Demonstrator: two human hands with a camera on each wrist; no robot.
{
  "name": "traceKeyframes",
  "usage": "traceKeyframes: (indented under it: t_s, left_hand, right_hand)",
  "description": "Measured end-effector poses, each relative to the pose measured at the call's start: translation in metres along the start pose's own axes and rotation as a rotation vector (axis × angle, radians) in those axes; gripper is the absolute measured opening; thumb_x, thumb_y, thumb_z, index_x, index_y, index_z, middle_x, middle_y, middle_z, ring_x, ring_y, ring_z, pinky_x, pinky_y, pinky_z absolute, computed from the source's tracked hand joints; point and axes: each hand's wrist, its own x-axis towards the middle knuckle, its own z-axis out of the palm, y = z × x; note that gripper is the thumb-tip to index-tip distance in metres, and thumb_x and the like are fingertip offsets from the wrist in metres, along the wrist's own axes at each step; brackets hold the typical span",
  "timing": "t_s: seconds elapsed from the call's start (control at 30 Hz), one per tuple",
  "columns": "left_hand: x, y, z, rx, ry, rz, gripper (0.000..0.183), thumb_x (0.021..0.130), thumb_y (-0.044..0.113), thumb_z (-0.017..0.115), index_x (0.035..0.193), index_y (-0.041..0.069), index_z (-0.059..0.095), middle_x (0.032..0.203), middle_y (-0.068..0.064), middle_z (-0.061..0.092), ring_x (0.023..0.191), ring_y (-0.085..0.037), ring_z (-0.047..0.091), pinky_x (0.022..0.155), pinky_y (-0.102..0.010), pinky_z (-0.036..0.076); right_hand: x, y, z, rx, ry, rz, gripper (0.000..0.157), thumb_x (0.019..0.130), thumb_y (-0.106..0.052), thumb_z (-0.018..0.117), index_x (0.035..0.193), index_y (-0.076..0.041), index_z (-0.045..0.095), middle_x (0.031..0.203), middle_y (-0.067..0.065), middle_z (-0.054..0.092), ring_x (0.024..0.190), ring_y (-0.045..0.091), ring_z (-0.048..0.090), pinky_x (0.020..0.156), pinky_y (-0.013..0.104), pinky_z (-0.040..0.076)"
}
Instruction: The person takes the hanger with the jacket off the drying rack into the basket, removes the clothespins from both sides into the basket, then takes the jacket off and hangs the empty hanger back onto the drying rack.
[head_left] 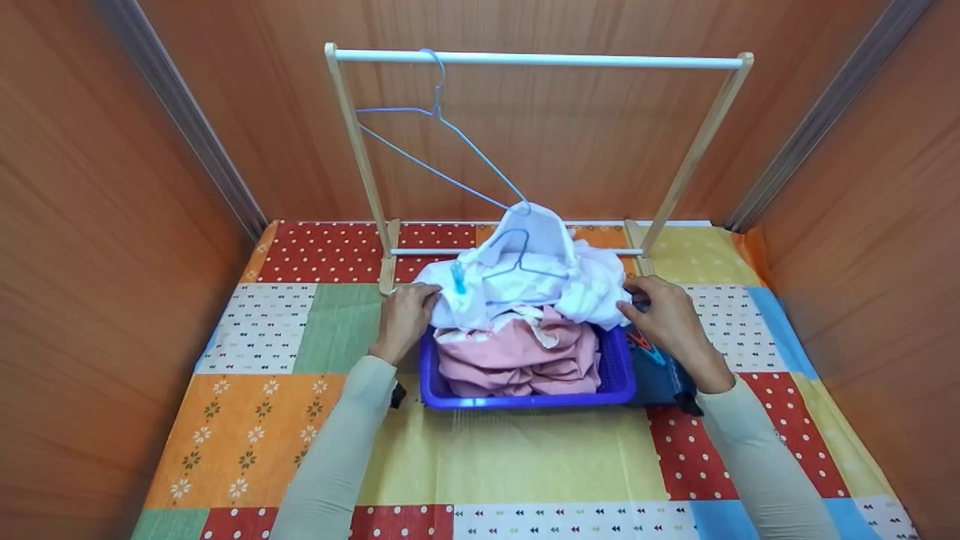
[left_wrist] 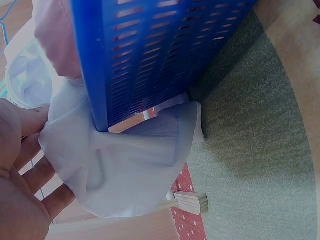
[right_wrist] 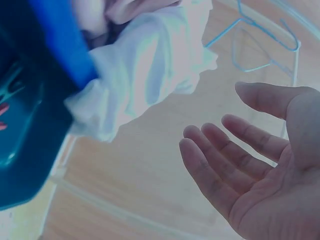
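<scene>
A white hooded garment (head_left: 529,225) lies over the back of a purple-blue basket (head_left: 525,403), its sides draping past the rim. My left hand (head_left: 405,319) pinches the garment's left edge; in the left wrist view, thumb and fingers meet the white cloth (left_wrist: 135,175) beside the basket wall (left_wrist: 150,50). By the garment's right side is my right hand (head_left: 667,319), fingers spread and apart from the cloth in the right wrist view. A blue hanger (head_left: 520,262) lies on the white garment, near a light-blue clip (head_left: 458,277). Pink cloth (head_left: 517,356) fills the basket's front.
Behind the basket stands a rack with a white bar (head_left: 540,58) and wooden legs (head_left: 697,150). Another blue hanger (head_left: 480,154) hangs from its left end. Right of the basket, a dark tray (head_left: 656,386) holds red and blue clothespins (head_left: 649,349). Wooden panels enclose the patchwork cloth (head_left: 540,457).
</scene>
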Motion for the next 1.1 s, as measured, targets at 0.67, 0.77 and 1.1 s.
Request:
traceKeyframes:
  t_s: [0.67, 0.77, 1.1]
  left_hand:
    - [-0.001, 0.001, 0.000, -0.017, 0.005, -0.007, 0.017, 0.094, 0.014, 0.065, 0.104, 0.012, 0.078, 0.099, -0.007, 0.077, 0.092, -0.028, 0.072, 0.079, -0.047, 0.056]
    - [-0.002, 0.001, 0.001, -0.018, 0.013, 0.005, 0.016, 0.094, 0.014, 0.065, 0.104, 0.012, 0.078, 0.098, -0.007, 0.077, 0.091, -0.029, 0.072, 0.079, -0.046, 0.056]
    - [-0.001, 0.001, -0.001, -0.009, 0.013, 0.012, 0.017, 0.094, 0.015, 0.065, 0.105, 0.012, 0.077, 0.098, -0.007, 0.077, 0.091, -0.029, 0.072, 0.078, -0.047, 0.056]
  right_hand:
    - [0.011, -0.060, 0.036, 0.088, -0.049, -0.225, 0.028, 0.088, -0.020, 0.074, 0.112, -0.006, 0.069, 0.107, 0.013, 0.072, 0.094, 0.031, 0.070, 0.077, 0.045, 0.058]
    - [0.013, -0.069, 0.045, 0.126, -0.067, -0.260, 0.026, 0.089, -0.017, 0.073, 0.112, -0.006, 0.069, 0.107, 0.012, 0.071, 0.095, 0.031, 0.069, 0.079, 0.046, 0.058]
    - [0.024, -0.094, 0.073, 0.158, -0.073, -0.392, 0.032, 0.088, -0.016, 0.073, 0.119, -0.007, 0.067, 0.115, 0.007, 0.069, 0.105, 0.023, 0.067, 0.089, 0.039, 0.056]
